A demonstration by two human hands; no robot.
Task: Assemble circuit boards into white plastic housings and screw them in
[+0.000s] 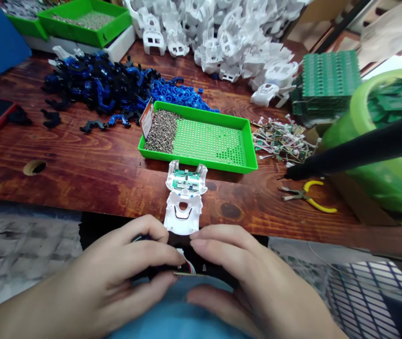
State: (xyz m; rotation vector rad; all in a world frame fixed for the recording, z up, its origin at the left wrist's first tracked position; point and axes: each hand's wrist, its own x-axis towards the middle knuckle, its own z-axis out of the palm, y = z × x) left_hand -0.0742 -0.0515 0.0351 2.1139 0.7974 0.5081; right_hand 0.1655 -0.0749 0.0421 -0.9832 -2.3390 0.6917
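Note:
My left hand (133, 263) is closed in a pinch on a small circuit board (187, 274) held edge-on above my lap. A white connector with thin wires (189, 262) rises from this board. Just to its right is my right hand (236, 263), thumb and fingers apart, with nothing visibly gripped; its fingertips are close to the board and to a white plastic shell (182, 223). That shell lies at the table's front edge. Directly behind it sits another white shell (170, 184) with a green circuit board (187, 179) inside.
Beyond the shells stands a green tray (252, 146) partly filled with small screws (162, 132). Blue and black parts (105, 84) lie heaped at left, white shells (222, 37) behind. At right are wired connectors (282, 139), yellow-handled pliers (309, 195), a black tool (356, 146) and a green bucket (349, 136).

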